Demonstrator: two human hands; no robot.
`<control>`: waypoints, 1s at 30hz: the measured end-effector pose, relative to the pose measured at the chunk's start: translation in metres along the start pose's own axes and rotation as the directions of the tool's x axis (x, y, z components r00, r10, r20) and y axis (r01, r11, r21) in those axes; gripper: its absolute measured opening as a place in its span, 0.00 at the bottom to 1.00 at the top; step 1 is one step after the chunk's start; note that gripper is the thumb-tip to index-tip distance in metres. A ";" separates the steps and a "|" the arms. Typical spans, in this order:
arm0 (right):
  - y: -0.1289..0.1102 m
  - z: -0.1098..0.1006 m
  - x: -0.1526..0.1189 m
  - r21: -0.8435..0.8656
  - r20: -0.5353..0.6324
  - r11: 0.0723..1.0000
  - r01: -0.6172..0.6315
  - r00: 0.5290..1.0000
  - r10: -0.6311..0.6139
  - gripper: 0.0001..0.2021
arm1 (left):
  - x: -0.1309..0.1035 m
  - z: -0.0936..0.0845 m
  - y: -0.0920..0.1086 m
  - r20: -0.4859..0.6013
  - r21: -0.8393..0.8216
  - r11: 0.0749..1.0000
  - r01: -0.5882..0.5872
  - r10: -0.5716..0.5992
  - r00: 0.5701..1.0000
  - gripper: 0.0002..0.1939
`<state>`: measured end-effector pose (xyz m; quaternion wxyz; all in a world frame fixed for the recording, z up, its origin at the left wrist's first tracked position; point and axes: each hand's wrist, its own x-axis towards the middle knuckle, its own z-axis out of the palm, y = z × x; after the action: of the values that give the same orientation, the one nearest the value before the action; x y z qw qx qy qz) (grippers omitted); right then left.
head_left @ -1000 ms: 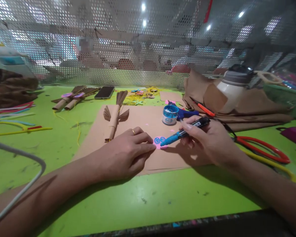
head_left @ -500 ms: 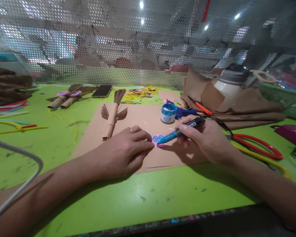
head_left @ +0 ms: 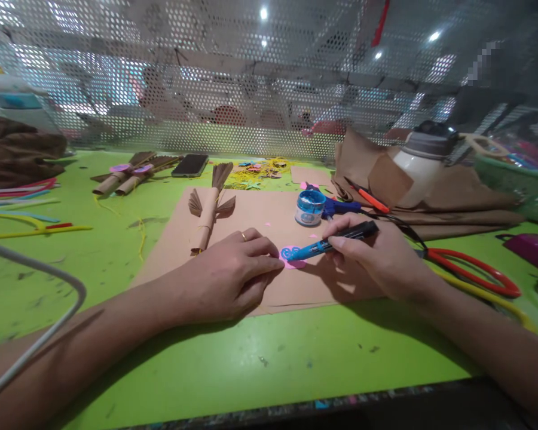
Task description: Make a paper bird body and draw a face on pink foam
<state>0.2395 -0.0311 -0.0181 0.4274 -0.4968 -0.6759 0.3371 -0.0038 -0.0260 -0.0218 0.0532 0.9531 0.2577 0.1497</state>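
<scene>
My right hand point(head_left: 376, 251) is closed around a blue marker with a black end point(head_left: 336, 240), its tip on a small pink paper piece point(head_left: 295, 263) with blue spiral marks. My left hand point(head_left: 240, 272), a ring on one finger, lies on the brown paper sheet point(head_left: 260, 209), its fingertips pressing the pink piece's left edge. Behind the left hand lies a rolled brown paper figure with fanned parts point(head_left: 207, 218). An open jar of blue paint point(head_left: 309, 209) stands behind the marker.
Red-handled scissors point(head_left: 475, 272) lie right of my right hand. Farther back are a phone point(head_left: 190, 165), yellow shreds point(head_left: 255, 173), two more paper figures point(head_left: 132, 173), a white bottle point(head_left: 412, 170) and a green basket point(head_left: 515, 185). A grey cable point(head_left: 40, 267) crosses at left.
The marker tip has shifted up slightly on the pink piece, and more of the piece's lower part shows. The whole view has shifted a little. Both hands keep their holds.
</scene>
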 end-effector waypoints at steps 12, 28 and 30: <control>0.001 -0.001 -0.002 0.021 0.026 0.998 -0.064 0.998 0.064 0.02 | 0.002 -0.003 0.003 0.020 0.015 1.000 -0.007 0.007 1.000 0.15; 0.001 0.000 -0.002 -0.036 0.037 0.999 -0.037 0.999 0.038 0.03 | 0.002 -0.003 0.003 0.021 0.018 1.000 0.000 0.000 1.000 0.15; 0.001 0.000 -0.002 -0.058 0.031 0.998 -0.031 0.999 0.033 0.03 | 0.002 -0.003 0.003 0.022 0.016 1.000 -0.001 0.000 1.000 0.15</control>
<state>0.2399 -0.0324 -0.0193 0.3967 -0.5142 -0.6841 0.3319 -0.0018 -0.0275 -0.0184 0.0486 0.9551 0.2580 0.1373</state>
